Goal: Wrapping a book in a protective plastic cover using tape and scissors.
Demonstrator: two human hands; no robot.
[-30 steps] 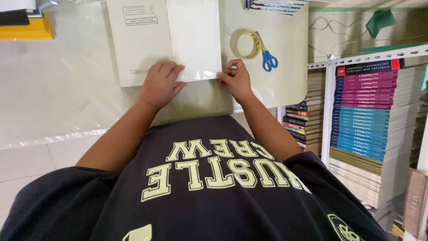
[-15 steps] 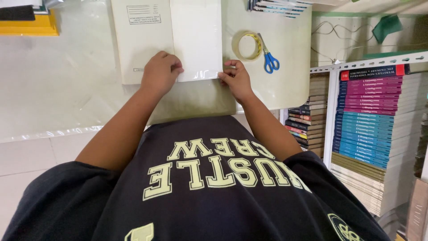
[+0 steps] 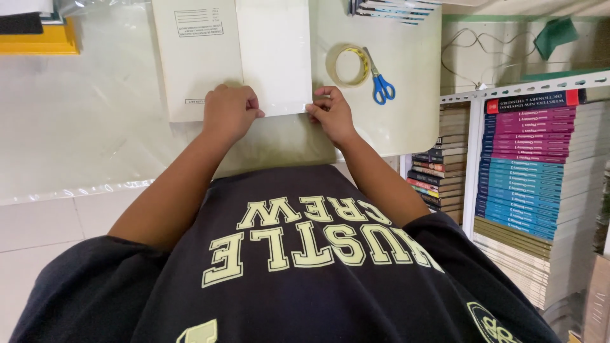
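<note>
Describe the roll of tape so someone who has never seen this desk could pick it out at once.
On the pale desk, look just beyond the right hand, to the right of the open book. The tape roll lies flat there, touching the blue-handled scissors. It is the only ring-shaped thing, yellowish and see-through.

Cream open book (image 3: 200,60) with white page, under left hand (image 3: 229,113). Beyond right hand (image 3: 332,114): blue-handled scissors (image 3: 380,84), yellowish translucent tape roll (image 3: 347,65). Pale cream table (image 3: 406,121).
</note>
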